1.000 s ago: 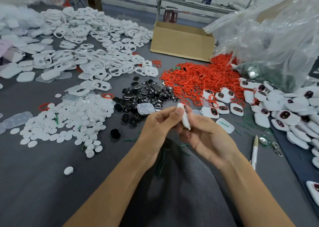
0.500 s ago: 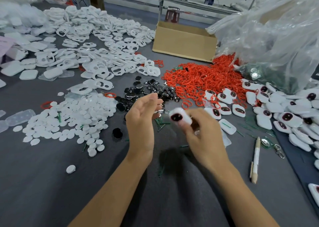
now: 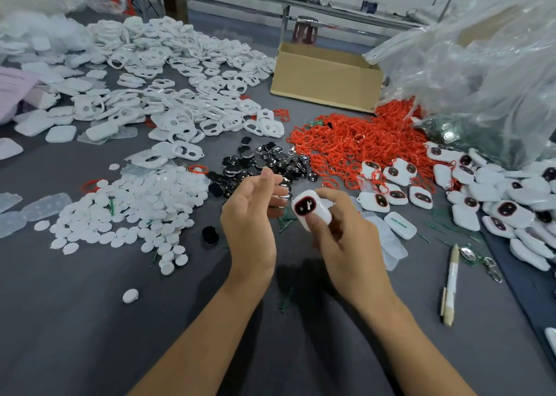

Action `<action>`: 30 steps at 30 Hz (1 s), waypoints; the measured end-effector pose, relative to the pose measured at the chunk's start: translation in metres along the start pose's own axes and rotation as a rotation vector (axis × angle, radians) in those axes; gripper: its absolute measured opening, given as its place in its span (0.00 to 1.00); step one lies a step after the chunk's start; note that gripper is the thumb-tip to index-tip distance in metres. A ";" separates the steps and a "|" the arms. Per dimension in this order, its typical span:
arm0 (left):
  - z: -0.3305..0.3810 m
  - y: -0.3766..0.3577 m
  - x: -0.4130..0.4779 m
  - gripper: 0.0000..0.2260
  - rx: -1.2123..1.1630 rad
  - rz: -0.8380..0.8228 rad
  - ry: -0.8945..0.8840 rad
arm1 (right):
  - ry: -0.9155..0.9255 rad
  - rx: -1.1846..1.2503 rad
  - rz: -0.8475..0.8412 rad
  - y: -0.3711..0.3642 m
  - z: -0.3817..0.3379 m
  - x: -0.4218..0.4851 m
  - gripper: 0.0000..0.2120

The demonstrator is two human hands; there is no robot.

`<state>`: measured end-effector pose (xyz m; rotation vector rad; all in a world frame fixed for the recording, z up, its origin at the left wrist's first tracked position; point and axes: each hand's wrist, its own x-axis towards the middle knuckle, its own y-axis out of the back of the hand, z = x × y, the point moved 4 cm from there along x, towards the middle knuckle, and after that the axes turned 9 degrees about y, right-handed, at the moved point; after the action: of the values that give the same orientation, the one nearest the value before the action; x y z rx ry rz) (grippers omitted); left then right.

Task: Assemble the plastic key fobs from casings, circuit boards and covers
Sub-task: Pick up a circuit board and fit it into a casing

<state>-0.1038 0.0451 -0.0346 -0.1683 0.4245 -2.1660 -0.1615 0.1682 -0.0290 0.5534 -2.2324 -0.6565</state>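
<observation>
Right hand (image 3: 346, 245): pinches the key fob (image 3: 311, 210) by its edges, dark window up.
Left hand (image 3: 252, 215): just left of the fob, fingers relaxed, empty.
Handling: light, stiff, smooth shell (probably slippery); grip the rims.
Black discs (image 3: 270, 161): beyond the fob.

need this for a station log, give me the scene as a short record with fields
left hand: open, nothing seen in it
right hand: grips white key fob, dark window toward camera
ahead of hands: black parts pile
left side: white discs
behind discs: white casings
right side: red rings, fobs pile
far edge: cardboard box
near right: pen
</observation>
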 end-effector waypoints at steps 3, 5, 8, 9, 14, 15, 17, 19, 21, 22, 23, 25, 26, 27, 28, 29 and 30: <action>0.000 -0.002 -0.001 0.12 0.028 -0.062 0.037 | -0.183 0.415 -0.004 -0.001 0.005 0.004 0.04; -0.002 -0.007 -0.003 0.12 0.036 -0.133 0.074 | -0.277 0.694 -0.018 -0.005 0.005 0.004 0.05; -0.003 -0.012 -0.005 0.14 0.003 -0.202 0.146 | -0.352 0.905 -0.086 -0.011 0.003 0.002 0.08; -0.004 -0.012 -0.005 0.15 -0.005 -0.208 0.165 | -0.360 0.933 -0.110 -0.013 0.003 0.001 0.09; -0.005 -0.013 -0.006 0.16 -0.002 -0.221 0.221 | -0.416 0.913 -0.177 -0.017 0.003 0.001 0.10; -0.004 -0.014 -0.007 0.16 0.004 -0.236 0.217 | -0.427 0.888 -0.187 -0.017 0.002 0.000 0.10; -0.004 -0.015 -0.007 0.18 0.021 -0.277 0.214 | -0.441 0.830 -0.198 -0.017 0.002 -0.001 0.11; -0.004 -0.015 -0.009 0.20 0.018 -0.321 0.238 | -0.448 0.791 -0.208 -0.016 0.001 -0.002 0.10; -0.004 -0.016 -0.011 0.21 -0.004 -0.351 0.269 | -0.446 0.778 -0.210 -0.015 0.001 -0.002 0.09; -0.004 -0.017 -0.012 0.21 -0.018 -0.357 0.281 | -0.439 0.783 -0.205 -0.015 0.001 -0.002 0.09; -0.003 -0.017 -0.012 0.21 -0.030 -0.357 0.289 | -0.431 0.790 -0.200 -0.015 0.000 -0.002 0.08; -0.003 -0.017 -0.012 0.21 -0.036 -0.348 0.293 | -0.421 0.797 -0.202 -0.017 -0.001 -0.002 0.07; -0.002 -0.017 -0.012 0.21 -0.036 -0.342 0.292 | -0.419 0.792 -0.206 -0.018 -0.001 -0.002 0.07; -0.002 -0.016 -0.012 0.21 -0.040 -0.337 0.291 | -0.416 0.781 -0.206 -0.018 -0.001 -0.002 0.08; -0.002 -0.016 -0.012 0.21 -0.045 -0.332 0.291 | -0.409 0.769 -0.202 -0.018 -0.002 -0.001 0.08; -0.003 -0.016 -0.012 0.20 -0.046 -0.326 0.291 | -0.403 0.766 -0.191 -0.018 -0.002 -0.001 0.08; -0.003 -0.016 -0.011 0.20 -0.039 -0.316 0.288 | -0.404 0.772 -0.170 -0.017 -0.002 0.000 0.08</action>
<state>-0.1099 0.0635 -0.0314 0.0618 0.6393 -2.5048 -0.1567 0.1547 -0.0385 1.0686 -2.8264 0.0654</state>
